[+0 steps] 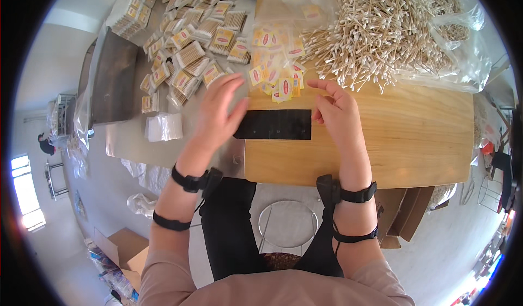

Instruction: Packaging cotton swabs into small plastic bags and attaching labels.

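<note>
Nearest the camera are the person's two forearms, each with black straps at the wrist, coming up from six o'clock. The left hand (218,110) hovers over the left end of a black rectangular mat (277,124), its fingers (231,85) spread wide and holding nothing – the hand is somewhat blurred. At nine o'clock from it a small stack of clear plastic sleeves (163,126) lies on the grey metal surface (122,142), and toward eleven o'clock a spread of packed cotton-swab bundles (190,44) with yellow labels covers that same surface. The black mat lies flat at the near edge of the wooden surface (403,137), between the two hands. Just beyond it, at twelve o'clock, sits a loose pile of yellow-and-red labels (275,77). The right hand (338,112) rests at the mat's right end, fingers (321,83) curled narrow; whether they pinch anything I cannot tell. At one o'clock from it – a large heap of loose cotton swabs (381,28) on clear plastic.
</note>
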